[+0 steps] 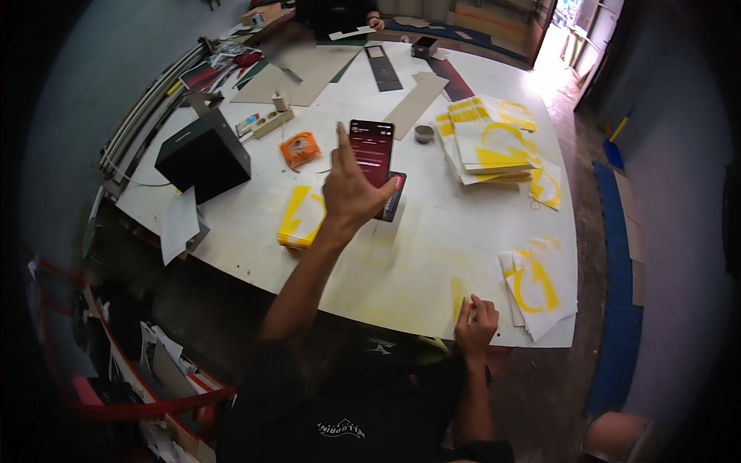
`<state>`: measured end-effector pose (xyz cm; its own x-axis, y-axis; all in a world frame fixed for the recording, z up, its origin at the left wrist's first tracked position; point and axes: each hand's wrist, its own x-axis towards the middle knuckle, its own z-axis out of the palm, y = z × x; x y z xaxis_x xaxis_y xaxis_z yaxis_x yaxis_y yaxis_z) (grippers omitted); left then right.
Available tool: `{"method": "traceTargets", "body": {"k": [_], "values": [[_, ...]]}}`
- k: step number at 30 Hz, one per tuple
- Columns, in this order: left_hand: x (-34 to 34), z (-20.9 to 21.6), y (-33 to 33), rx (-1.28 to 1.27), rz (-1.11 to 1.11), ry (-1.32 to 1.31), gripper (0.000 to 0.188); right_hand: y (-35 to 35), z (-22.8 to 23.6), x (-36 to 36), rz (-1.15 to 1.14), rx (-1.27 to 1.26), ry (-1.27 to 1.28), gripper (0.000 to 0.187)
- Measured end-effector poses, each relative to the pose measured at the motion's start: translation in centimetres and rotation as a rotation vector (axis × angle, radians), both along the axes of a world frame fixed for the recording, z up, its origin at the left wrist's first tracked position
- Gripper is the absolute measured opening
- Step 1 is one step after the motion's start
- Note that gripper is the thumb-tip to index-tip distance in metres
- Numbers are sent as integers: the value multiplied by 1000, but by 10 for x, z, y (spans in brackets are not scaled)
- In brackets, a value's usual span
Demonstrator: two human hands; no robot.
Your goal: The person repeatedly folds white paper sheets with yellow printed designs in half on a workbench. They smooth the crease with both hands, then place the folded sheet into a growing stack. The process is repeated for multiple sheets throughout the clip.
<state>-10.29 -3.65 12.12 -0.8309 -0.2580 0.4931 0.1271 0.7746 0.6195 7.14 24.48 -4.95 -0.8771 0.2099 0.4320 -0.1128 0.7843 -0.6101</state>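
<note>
My left hand (pixel 351 193) grips a smartphone (pixel 371 154) with a dark red screen, its fingers along the left edge and thumb at the lower right. Partly behind the thumb is a dark flat item with red on it (pixel 397 199); what it is I cannot tell. My right hand (pixel 476 328) rests at the table's front edge with curled fingers, and whatever they may hold is hidden. Left of my left wrist sits a stack of yellow-and-white printed pieces (pixel 297 220). More such printed sheets (pixel 536 289) lie in a loose pile to the right of my right hand.
A bigger stack of yellow-and-white pieces (pixel 494 147) is at the table's right, beside a small grey tin (pixel 424 134). A black box (pixel 204 154), an orange packet (pixel 300 149) and a power strip (pixel 270 123) lie left. Another person's hand (pixel 376 23) shows at the far edge.
</note>
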Motion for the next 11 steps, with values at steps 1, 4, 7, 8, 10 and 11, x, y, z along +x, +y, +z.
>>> {"method": "traceTargets", "body": {"k": [1, 4, 7, 8, 10, 11], "values": [[-15, -14, 12, -16, 10, -50, 135, -3, 2, -1, 4, -4, 23, 19], [-53, -52, 49, -51, 21, 6, 131, -1, 3, -3, 9, 11, 34, 19], [-71, -68, 72, -78, 53, 38, 128, -2, 5, -1, 6, 18, 22, 19], [-76, -69, 77, -68, 50, 42, 127, -2, 5, -1, 3, 18, 21, 20], [-84, -69, 85, -47, 46, 45, 126, -1, 3, -1, 3, 38, 29, 21], [-88, -69, 89, -43, 38, 31, 124, 0, 2, 0, 4, 48, 32, 22]]}}
